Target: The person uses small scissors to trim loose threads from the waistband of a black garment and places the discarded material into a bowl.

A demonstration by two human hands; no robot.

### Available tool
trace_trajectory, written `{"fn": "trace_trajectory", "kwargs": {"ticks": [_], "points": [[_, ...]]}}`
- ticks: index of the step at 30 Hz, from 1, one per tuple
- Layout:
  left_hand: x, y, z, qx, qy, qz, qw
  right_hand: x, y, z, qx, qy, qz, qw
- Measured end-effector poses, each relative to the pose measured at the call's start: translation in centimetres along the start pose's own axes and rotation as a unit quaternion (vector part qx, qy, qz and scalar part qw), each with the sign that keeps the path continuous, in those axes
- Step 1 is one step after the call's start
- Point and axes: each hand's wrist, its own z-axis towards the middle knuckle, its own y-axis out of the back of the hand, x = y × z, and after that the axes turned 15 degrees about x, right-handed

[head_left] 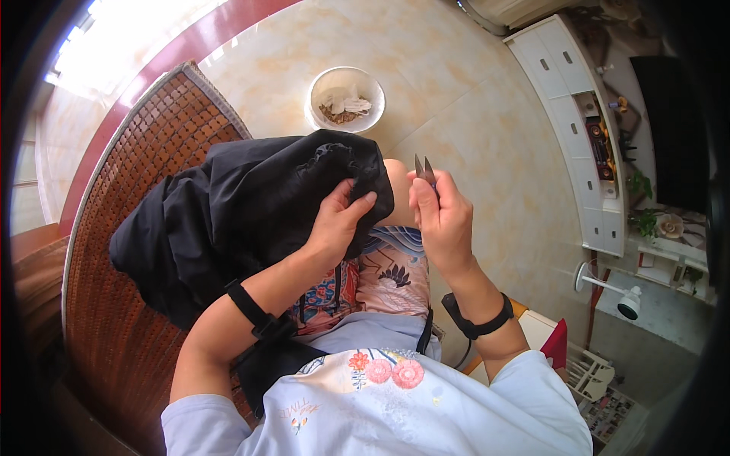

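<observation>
A black cloth garment (228,186) lies bunched across my lap and over the seat to my left. Its gathered, ruffled edge runs along the far right part. My left hand (338,216) pinches the fabric near that edge between thumb and fingers. Just right of the cloth, my right hand (445,216) is closed around small scissors (424,169), probably thread snips. Their two pointed blades stick up past my fingers, slightly apart, and do not touch the garment. My fingers hide the handle.
Beyond my knees a white bin (310,106) holds paper and brown scraps. A brown woven mat (163,114) covers the seat at left. Along the right side stand a white drawer cabinet (559,106), a dark screen (680,129) and a white lamp or camera on a stalk (628,304).
</observation>
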Motion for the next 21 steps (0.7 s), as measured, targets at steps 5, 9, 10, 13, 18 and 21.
{"fn": "trace_trajectory", "kwargs": {"ticks": [5,9,10,13,18,21], "points": [[-0.7,0.2,0.0,0.034,0.005,-0.038,0.999,-2.3,-0.7,1.5,0.121,-0.086,0.137,0.979],[-0.6,0.0,-0.2,0.002,0.024,-0.068,0.997,-3.8,-1.7,1.2,0.125,-0.089,0.140,0.978],[-0.5,0.1,-0.2,0.002,0.003,-0.090,0.996,-3.9,-2.0,1.1,0.099,-0.031,0.103,0.989],[-0.8,0.9,-0.2,0.020,0.057,-0.158,0.986,-3.9,-2.4,1.0,0.096,-0.016,0.148,0.984],[-1.5,2.0,0.0,0.148,0.065,-0.235,0.958,-3.4,-2.8,1.8,0.104,-0.045,0.162,0.980],[-1.4,1.2,-0.2,0.036,0.084,-0.113,0.989,-3.1,-1.6,2.2,0.141,-0.084,0.094,0.982]]}}
